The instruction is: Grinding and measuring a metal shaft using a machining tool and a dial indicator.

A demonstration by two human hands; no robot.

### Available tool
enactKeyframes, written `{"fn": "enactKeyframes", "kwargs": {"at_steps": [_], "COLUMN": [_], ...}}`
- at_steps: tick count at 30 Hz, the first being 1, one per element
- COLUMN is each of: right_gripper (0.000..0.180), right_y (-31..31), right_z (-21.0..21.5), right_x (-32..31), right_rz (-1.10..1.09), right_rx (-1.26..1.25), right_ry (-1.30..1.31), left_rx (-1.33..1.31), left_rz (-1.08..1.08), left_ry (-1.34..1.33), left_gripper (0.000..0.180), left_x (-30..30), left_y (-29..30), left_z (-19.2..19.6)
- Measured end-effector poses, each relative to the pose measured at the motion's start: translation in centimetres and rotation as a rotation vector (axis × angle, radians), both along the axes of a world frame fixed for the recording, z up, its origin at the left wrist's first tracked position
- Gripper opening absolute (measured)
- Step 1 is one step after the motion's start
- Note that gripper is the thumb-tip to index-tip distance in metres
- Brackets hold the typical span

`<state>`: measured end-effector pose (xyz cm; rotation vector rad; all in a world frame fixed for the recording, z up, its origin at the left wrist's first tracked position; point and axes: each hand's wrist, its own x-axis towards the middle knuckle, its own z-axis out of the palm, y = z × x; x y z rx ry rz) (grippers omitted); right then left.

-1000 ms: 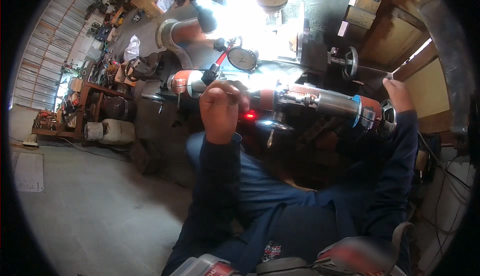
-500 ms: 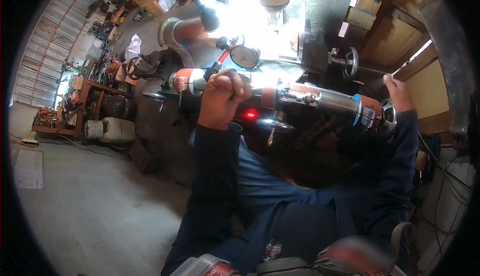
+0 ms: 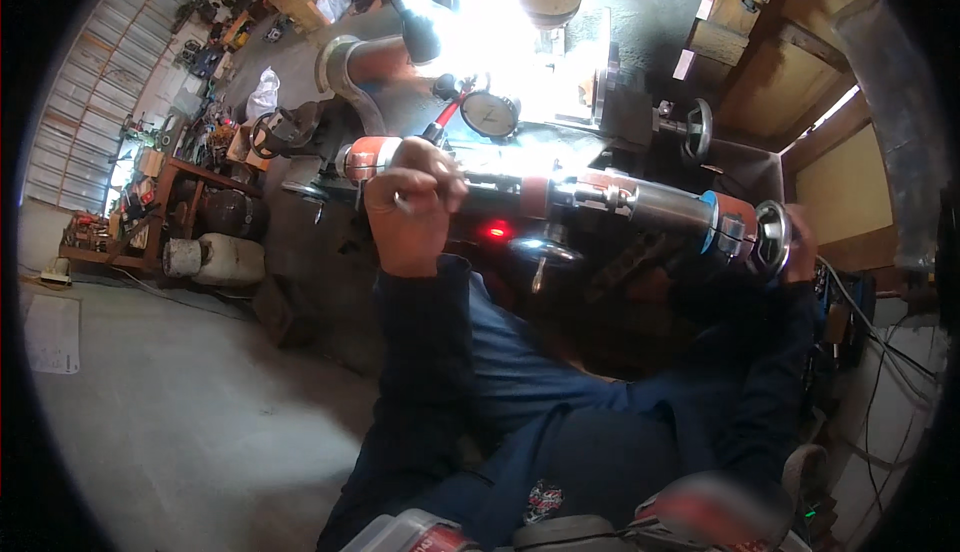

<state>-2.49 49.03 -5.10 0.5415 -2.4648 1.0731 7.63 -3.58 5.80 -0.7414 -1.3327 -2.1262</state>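
Observation:
My left hand (image 3: 412, 214) is at the left part of the long machine, its fingers curled in front of the bright horizontal shaft. A small shiny bit shows by its thumb; what it grips is not clear. A dial gauge (image 3: 489, 114) with a red stem stands just beyond that hand. At the machine's right end my right hand (image 3: 801, 242) is closed at the outer rim of a metal handwheel (image 3: 772, 239), its fingers partly hidden. Between the hands run an orange collar (image 3: 536, 198), a steel cylinder (image 3: 668, 206) and a blue ring (image 3: 713, 220).
A glaring lamp (image 3: 424, 27) lights the bench. A second handwheel (image 3: 698, 130) sits farther back right, and a smaller crank wheel (image 3: 545, 251) hangs below the shaft. Leftward stand a gas cylinder (image 3: 232, 260) and a cluttered rack (image 3: 165, 202). Cables (image 3: 880, 347) hang at the right.
My left hand has moved left and slightly down along the shaft. My right hand has dropped from above the right handwheel to its outer rim.

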Motion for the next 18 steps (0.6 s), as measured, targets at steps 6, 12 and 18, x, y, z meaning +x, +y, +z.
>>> {"fn": "enactKeyframes", "kwargs": {"at_steps": [6, 12, 18], "right_gripper": [0.021, 0.022, 0.023], "right_y": [2.5, 3.1, -0.9], "right_z": [-4.3, -3.4, 4.8], "right_x": [2.6, 8.2, 9.3], "right_rz": [-0.104, -0.175, -0.045], "right_rx": [-0.265, 0.067, -0.064], "right_ry": [-0.671, -0.302, -0.404], "left_rx": [0.213, 0.214, 0.222], "left_rz": [0.129, 0.170, 0.218], "left_ry": [-0.236, -0.229, -0.291], "left_gripper": [0.011, 0.022, 0.021], "left_x": [0.0, -0.3, 0.1], "left_y": [-1.3, -1.6, -1.3], "left_z": [-1.0, -1.6, -1.0]}}
